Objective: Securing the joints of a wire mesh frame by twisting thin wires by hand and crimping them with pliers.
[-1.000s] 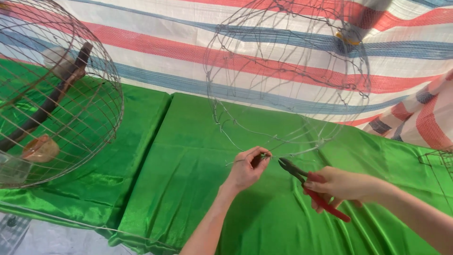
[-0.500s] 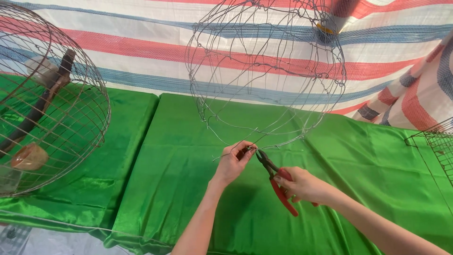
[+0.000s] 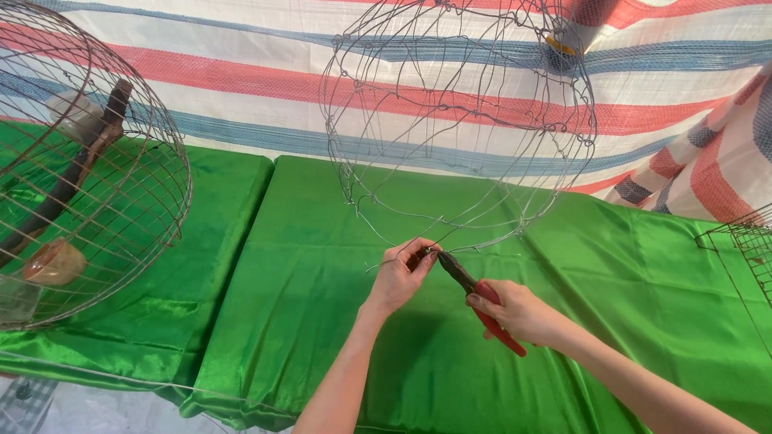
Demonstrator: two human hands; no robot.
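Left hand [image 3: 400,277] is pinching a thin grey wire strand [image 3: 378,264] at the lowest rim of the open, rounded grey wire cage frame [image 3: 458,120]; its fingers [image 3: 418,251] are clenched on the strand right at the joint. The free tail of the strand is trailing from the fingers toward the left edge of the counter, roughly level with the cloth.

Right hand [image 3: 515,312] is wrapped tight around the red handles of the dark-nosed, red-handled pliers [image 3: 478,299]. Whether the plier nose is biting the wire or only touching it cannot be told; the tip is too small here.

Key relation: the pliers' long axis is running diagonally, handles low and toward the near right, nose pointing up and left into the left fingertips. Tip and fingertips are meeting at 1 point on the frame's bottom ring, just above the green satin-covered counter [image 3: 322,321]. The joint is lying directly between the 2 hands; the left hand is on it, while the right hand is standing off by the tool's length.

The cage frame is hanging or standing over the middle of the counter, toward its far edge, with its lower ring near the cloth; contact with the cloth cannot be told.

Surroundings: a finished domed wire cage [image 3: 88,161] with a wooden perch and a small cup inside is sitting at the left end of the counter. A corner of another wire mesh piece [image 3: 744,241] is showing at the right edge. A striped red, white and blue tarpaulin [image 3: 241,96] is hanging behind the far edge.
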